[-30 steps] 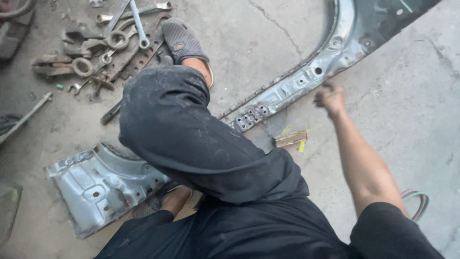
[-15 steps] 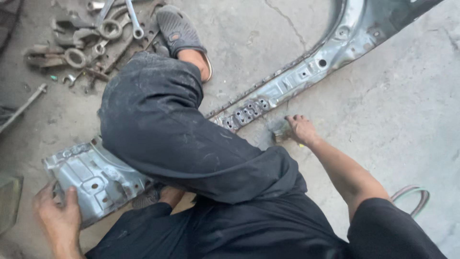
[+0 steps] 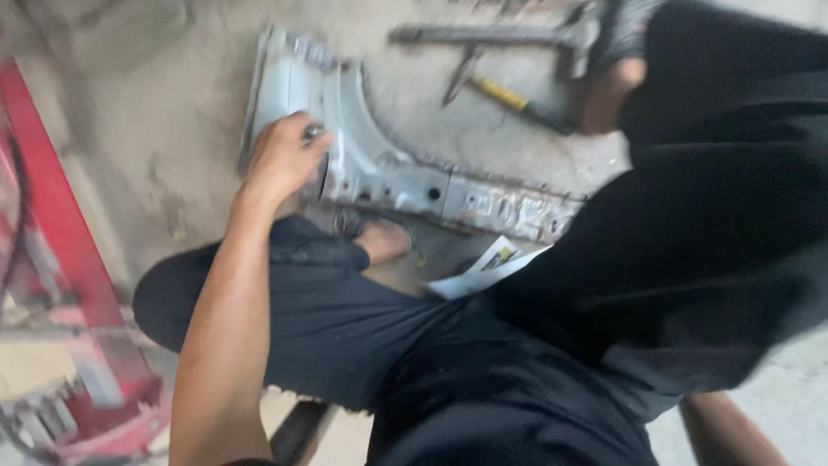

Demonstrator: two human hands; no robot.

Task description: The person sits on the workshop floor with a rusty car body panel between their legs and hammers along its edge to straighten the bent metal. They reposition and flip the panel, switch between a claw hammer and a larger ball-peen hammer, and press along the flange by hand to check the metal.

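My left hand (image 3: 280,160) rests on the grey metal panel (image 3: 379,164) lying on the concrete floor (image 3: 164,155), fingers curled over its curved end, gripping it; my right hand is out of view; a paper (image 3: 483,267) lies by my knee; beyond the panel, blurred tools (image 3: 500,91).

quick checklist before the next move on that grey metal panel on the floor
1. Left hand on the grey metal panel: ok, it rests on the panel's curved end.
2. Grip closed around the panel: cannot tell, the picture is blurred.
3. Right hand in view: not ok, only a forearm shows at the lower right.
4. Panel flat on the concrete floor: ok.
5. Yellow-handled tool clear of the panel: ok, it lies beyond it.
6. Sheet of paper free: not ok, partly under the leg.
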